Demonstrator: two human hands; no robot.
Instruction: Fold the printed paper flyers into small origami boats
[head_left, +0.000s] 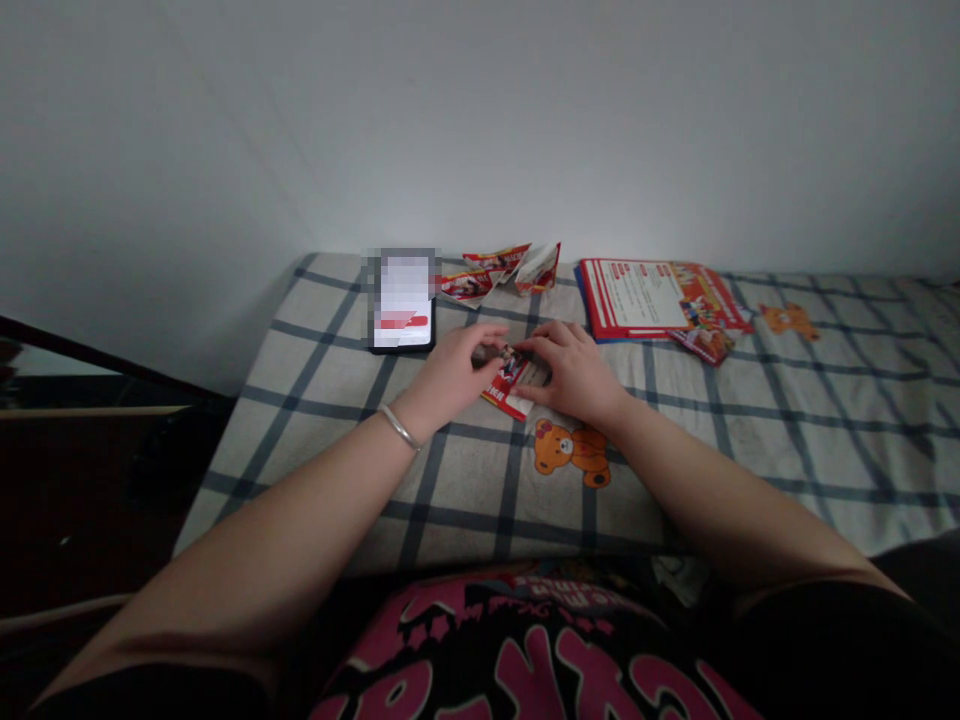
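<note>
Between my two hands lies a small printed red-and-white leaflet (511, 393), flat or nearly so on the checked cloth. My left hand (463, 368), with a silver bangle (401, 428) at its wrist, grips the leaflet's left edge between thumb and fingers. On the other side, my right hand (574, 370) has its thumb and fingers closed over the right edge. The fingers cover the leaflet's upper part. Just beyond my hands stand several folded red leaflets (471, 287), tilted against one another.
A phone (403, 300) with a lit, partly blurred screen is at the back left. At the back right rests a stack of red-and-white printed sheets (637, 295), with a small colourful packet or card (705, 345) at its front edge. A wall (480, 130) rises behind.
</note>
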